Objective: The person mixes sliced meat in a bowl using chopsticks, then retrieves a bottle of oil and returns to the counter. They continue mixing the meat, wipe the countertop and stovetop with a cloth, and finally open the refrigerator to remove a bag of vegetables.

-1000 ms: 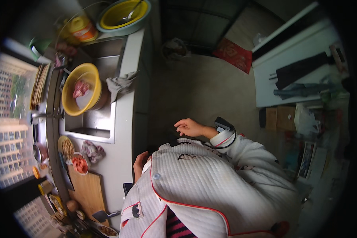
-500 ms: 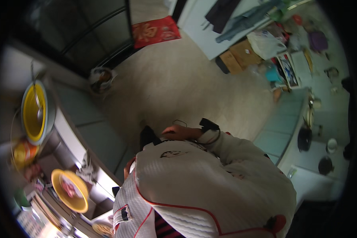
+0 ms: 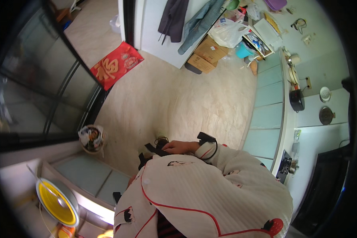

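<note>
My right hand is in front of my body, a black band with a small box on its wrist. Its fingers look bent together beside the end of a dark strip; whether they grip it is hard to see. Just beyond the strip, a dark shoe-like shape shows on the floor. Only a sliver of my left hand appears past the edge of my white, red-piped top; its fingers are hidden.
Left, a waste basket stands by a glass door. A yellow basin with a ladle is on the left counter. A red mat lies at the doorway. Cardboard boxes are at the far right; a black pot sits on the right counter.
My view has turned left, so the door, mat and waste basket show more fully and the yellow bowl has mostly left view. My right hand now appears lower, next to the dark strip.
</note>
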Motion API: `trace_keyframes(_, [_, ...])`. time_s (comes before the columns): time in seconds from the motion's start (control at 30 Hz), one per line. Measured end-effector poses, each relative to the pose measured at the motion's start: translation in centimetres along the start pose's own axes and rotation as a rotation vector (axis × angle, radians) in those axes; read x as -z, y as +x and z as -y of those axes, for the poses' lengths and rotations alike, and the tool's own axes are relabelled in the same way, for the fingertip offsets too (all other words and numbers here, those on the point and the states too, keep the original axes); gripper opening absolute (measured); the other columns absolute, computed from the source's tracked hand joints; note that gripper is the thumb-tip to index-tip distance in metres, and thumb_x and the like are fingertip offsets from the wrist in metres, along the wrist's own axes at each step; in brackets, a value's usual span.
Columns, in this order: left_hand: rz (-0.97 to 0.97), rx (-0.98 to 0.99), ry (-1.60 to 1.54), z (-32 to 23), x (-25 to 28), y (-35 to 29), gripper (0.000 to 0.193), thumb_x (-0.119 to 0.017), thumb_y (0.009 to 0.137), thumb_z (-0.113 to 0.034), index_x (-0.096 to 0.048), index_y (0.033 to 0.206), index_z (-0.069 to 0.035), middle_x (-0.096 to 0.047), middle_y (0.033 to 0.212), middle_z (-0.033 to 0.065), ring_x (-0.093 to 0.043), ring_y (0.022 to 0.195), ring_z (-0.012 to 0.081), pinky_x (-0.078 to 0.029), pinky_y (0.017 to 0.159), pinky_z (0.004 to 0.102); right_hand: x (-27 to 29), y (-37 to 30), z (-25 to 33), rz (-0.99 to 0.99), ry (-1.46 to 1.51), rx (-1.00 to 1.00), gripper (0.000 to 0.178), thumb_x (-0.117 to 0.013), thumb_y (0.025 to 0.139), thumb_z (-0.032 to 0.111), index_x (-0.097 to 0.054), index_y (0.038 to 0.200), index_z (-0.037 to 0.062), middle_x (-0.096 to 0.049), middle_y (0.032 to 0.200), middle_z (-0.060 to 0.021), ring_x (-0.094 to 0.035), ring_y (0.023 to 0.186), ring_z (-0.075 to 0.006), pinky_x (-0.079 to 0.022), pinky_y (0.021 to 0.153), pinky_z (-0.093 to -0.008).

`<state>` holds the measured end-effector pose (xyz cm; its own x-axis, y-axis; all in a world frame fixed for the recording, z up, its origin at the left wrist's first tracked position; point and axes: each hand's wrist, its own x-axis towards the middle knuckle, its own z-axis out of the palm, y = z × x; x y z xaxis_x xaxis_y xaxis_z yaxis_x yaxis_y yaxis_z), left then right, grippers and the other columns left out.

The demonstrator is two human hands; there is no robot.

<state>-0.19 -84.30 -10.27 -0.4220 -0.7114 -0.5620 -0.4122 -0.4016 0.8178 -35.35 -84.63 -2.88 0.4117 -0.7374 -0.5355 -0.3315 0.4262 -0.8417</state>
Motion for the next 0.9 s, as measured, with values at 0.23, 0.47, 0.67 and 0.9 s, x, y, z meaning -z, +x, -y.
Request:
trace_keyframes(0.23, [0.136,-0.036,0.135,-6.1,1.2,13.0,0.048,-0.062,0.098,-0.039,-0.064,0.128,-0.002,-0.068,0.122,0.0209,-0.065,0.113,0.0299,-0.049,0.097,0.0400,8.8,3.2,0.4,-0.115,0.116,-0.091,0.042,-0.053,0.099,0.029,-0.065,0.125,-0.0015,-0.072,0.109,-0.0094,-0.063,0.101,-0.0183,-0.050,0.093,-0.0331])
trace_keyframes(0.47, [0.102,-0.002,0.235,-11.2,2.1,20.7,0.048,-0.059,0.100,-0.041,-0.064,0.127,-0.003,-0.068,0.121,0.0209,-0.065,0.111,0.0301,-0.049,0.096,0.0394,22.7,9.3,3.3,-0.232,-0.046,0.102,0.034,-0.057,0.095,0.027,-0.068,0.112,-0.0006,-0.072,0.091,-0.0134,-0.066,0.080,-0.0208,-0.053,0.072,-0.0360])
trace_keyframes(0.67, [0.057,0.044,0.249,-12.1,3.4,24.3,0.047,-0.057,0.101,-0.042,-0.064,0.127,-0.003,-0.068,0.120,0.0210,-0.066,0.110,0.0302,-0.050,0.094,0.0389,31.0,12.9,2.4,-0.202,0.118,-0.159,0.037,-0.060,0.099,0.020,-0.063,0.124,-0.0064,-0.073,0.106,-0.0174,-0.072,0.093,-0.0217,-0.058,0.082,-0.0345])
trace_keyframes(0.9, [0.050,0.122,0.180,-16.0,7.0,30.5,0.049,-0.053,0.103,-0.046,-0.065,0.126,-0.004,-0.069,0.117,0.0207,-0.066,0.108,0.0302,-0.050,0.092,0.0388,34.8,19.1,1.8,-0.250,0.290,-0.219,0.035,-0.061,0.096,0.017,-0.065,0.120,-0.0084,-0.073,0.098,-0.0156,-0.072,0.085,-0.0209,-0.056,0.072,-0.0329])
